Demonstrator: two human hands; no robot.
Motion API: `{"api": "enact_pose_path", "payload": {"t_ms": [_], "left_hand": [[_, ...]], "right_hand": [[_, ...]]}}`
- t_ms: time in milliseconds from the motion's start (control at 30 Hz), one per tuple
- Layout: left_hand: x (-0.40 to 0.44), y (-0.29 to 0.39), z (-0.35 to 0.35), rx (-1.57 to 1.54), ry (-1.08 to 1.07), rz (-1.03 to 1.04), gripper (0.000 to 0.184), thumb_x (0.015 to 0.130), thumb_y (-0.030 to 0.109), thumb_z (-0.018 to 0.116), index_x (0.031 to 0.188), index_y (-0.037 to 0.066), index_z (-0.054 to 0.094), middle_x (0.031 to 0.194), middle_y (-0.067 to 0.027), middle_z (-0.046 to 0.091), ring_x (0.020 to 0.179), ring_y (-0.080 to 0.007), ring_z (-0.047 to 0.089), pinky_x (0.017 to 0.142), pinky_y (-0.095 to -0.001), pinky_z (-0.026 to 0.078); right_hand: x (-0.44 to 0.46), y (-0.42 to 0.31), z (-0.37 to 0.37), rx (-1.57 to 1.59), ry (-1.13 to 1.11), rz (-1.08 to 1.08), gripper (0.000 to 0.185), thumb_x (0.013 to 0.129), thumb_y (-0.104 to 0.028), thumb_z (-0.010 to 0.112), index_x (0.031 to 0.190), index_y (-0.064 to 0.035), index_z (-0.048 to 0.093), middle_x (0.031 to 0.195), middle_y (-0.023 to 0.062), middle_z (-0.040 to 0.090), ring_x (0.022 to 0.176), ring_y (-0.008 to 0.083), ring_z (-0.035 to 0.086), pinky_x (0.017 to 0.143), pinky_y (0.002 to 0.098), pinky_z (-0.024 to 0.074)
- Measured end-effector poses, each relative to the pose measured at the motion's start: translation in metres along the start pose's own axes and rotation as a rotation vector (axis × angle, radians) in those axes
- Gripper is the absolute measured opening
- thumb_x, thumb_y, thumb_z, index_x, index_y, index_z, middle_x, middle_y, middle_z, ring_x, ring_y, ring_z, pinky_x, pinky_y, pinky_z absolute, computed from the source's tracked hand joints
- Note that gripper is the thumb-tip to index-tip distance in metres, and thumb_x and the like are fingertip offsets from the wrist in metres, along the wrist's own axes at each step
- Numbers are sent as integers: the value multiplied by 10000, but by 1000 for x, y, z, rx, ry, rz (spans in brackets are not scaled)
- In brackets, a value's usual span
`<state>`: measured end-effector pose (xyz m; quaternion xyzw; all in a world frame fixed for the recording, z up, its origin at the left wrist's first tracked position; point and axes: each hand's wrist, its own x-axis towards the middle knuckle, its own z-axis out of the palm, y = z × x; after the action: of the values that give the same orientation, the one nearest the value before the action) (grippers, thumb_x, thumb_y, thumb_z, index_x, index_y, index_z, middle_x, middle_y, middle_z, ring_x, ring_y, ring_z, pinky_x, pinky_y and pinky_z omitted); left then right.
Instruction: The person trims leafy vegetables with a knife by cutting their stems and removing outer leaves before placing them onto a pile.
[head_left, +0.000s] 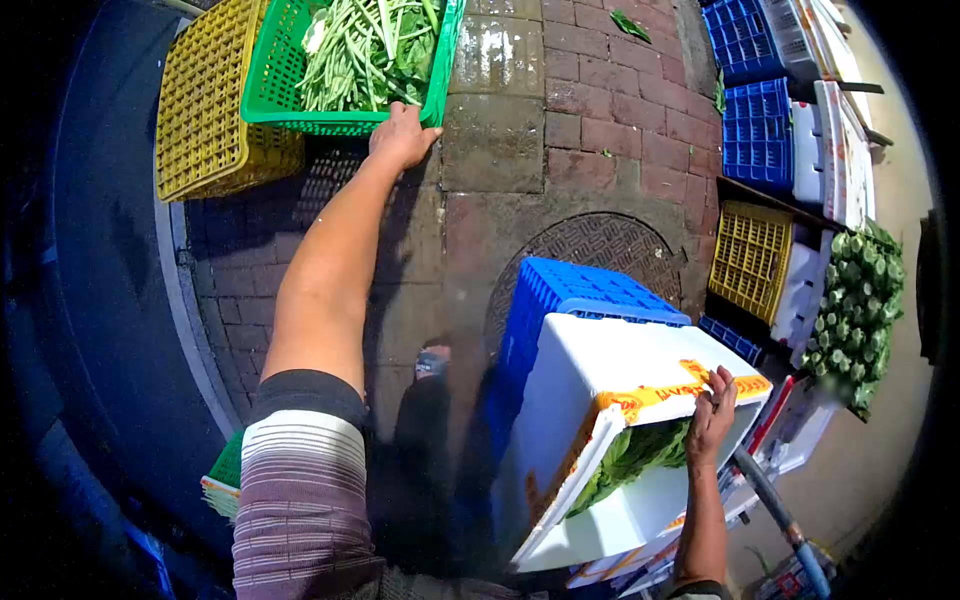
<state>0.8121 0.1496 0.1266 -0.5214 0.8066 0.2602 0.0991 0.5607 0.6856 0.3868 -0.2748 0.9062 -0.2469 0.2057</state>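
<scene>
At the top of the view, my left hand (pixel 402 137) grips the near right corner of a green plastic basket (pixel 340 122). Long green beans (pixel 365 55) and some leafy greens lie in this basket. Lower right, my right hand (pixel 712 415) holds the rim of a white foam box (pixel 600 365) with orange print, its fingers bent over the edge. Green leafy vegetables (pixel 635 462) show inside the foam box, which has a large open space beside them. Behind the box stands a blue crate (pixel 590 285).
A yellow crate (pixel 205 100) sits at the upper left by the kerb. Blue crates (pixel 757 135), another yellow crate (pixel 748 262) and bundled green vegetables (pixel 855 310) line the right side. A manhole cover (pixel 610 245) lies in the brick pavement (pixel 620 90). Bottom right, a metal pole (pixel 780 510) slants across.
</scene>
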Motion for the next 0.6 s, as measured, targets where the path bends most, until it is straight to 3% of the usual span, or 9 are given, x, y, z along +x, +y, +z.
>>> {"api": "enact_pose_path", "payload": {"t_ms": [233,367,433,500,533,600], "left_hand": [[-79,-5,23,32,-92,68,631,877,464,652,1305,22,512,1319,-213,463,1106,-419,581,916,-496,492],[-173,5,59,41,-154,48,607,863,445,668,1284,34,519,1297,-219,469,1084,-426,592,904,-504,502],[-225,13,78,22,-236,15,634,869,434,664,1354,66,486,1353,-221,443,1106,-434,585,917,-510,497],[-281,13,110,56,-288,31,648,871,428,662,1377,71,469,1378,-226,429,1109,-435,584,924,-512,493],[-310,30,103,62,-394,-13,611,863,384,660,1354,64,488,1427,-215,402,1183,-416,551,965,-493,474],[-358,23,157,62,-438,-13,613,881,401,638,1373,78,470,1431,-196,408,1200,-408,542,979,-486,467]], "right_hand": [[-1,12,1,-75,46,-90,470,916,-119,528,1343,54,441,1304,192,515,1157,298,584,936,362,478],[1,16,-3,-183,47,-128,420,935,-233,570,1255,38,553,1281,181,544,1144,342,595,968,374,456],[2,8,-3,-259,42,-130,435,937,-304,570,1225,22,582,1303,189,539,1157,368,569,975,396,450],[0,9,-3,-325,58,-198,485,930,-361,573,1224,24,583,1317,198,537,1187,375,539,987,420,441],[3,16,-2,-346,63,-299,509,926,-395,581,1213,25,592,1308,213,540,1213,371,519,994,424,436],[0,9,-7,-346,-15,-256,580,921,-460,580,1221,37,585,1305,250,538,1227,393,507,1021,424,420]]}}
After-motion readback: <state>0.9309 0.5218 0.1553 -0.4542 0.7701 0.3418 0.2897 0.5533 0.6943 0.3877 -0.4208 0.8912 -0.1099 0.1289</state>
